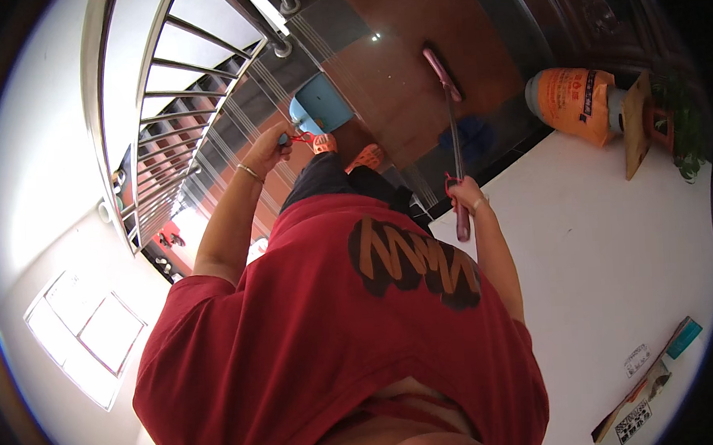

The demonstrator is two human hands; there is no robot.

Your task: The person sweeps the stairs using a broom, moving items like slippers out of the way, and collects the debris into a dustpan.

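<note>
My left hand [272,147] is closed around the handle end of a dustpan, where a red cord loop [302,138] hangs. The dustpan's blue plastic pan [326,104] is low by the floor, just ahead of my feet. In my right hand [467,195] is the upper grip of a broom [455,134] with a long metallic-looking pole; another red loop hangs there. Out on the tiles ahead lies the pinkish broom head [441,72], apart from the pan. Orange perforated clogs [365,157] are on my feet.
Stainless-steel stair railing [172,108] runs along the left, with steps [168,144] descending beyond it. To the right, a gas cylinder in an orange cover [572,103] stands near a board [637,125] and a leafy plant [689,130]. A white wall [572,237] is close on my right.
</note>
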